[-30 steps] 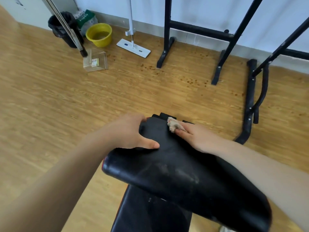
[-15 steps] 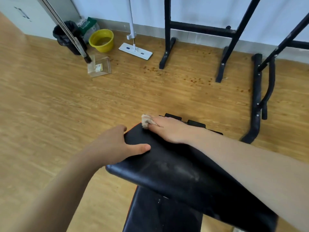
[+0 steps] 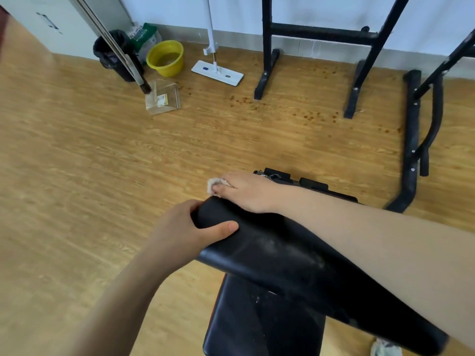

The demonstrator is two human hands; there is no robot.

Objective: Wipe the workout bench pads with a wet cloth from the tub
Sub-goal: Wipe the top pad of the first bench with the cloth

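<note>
- My right hand (image 3: 246, 192) curls over a crumpled pale cloth (image 3: 213, 185), pressing it on the upper end of the backrest pad (image 3: 282, 253).
- My left hand (image 3: 185, 227) grips its rounded left edge, thumb on top.
- Pad surface: glossy black vinyl, whitish smears.
- Round yellow plastic tub (image 3: 168, 69) stands well apart, by the wall.

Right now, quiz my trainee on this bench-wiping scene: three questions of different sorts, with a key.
1. True or false: the left hand grips the edge of the black padded bench pad.
2. The small whitish cloth sits under the fingers of: A) the right hand; B) the left hand; C) neither.
3. Fill in: the round yellow plastic tub stands on the wooden ___.
Key: 1 true; 2 A; 3 floor.
</note>
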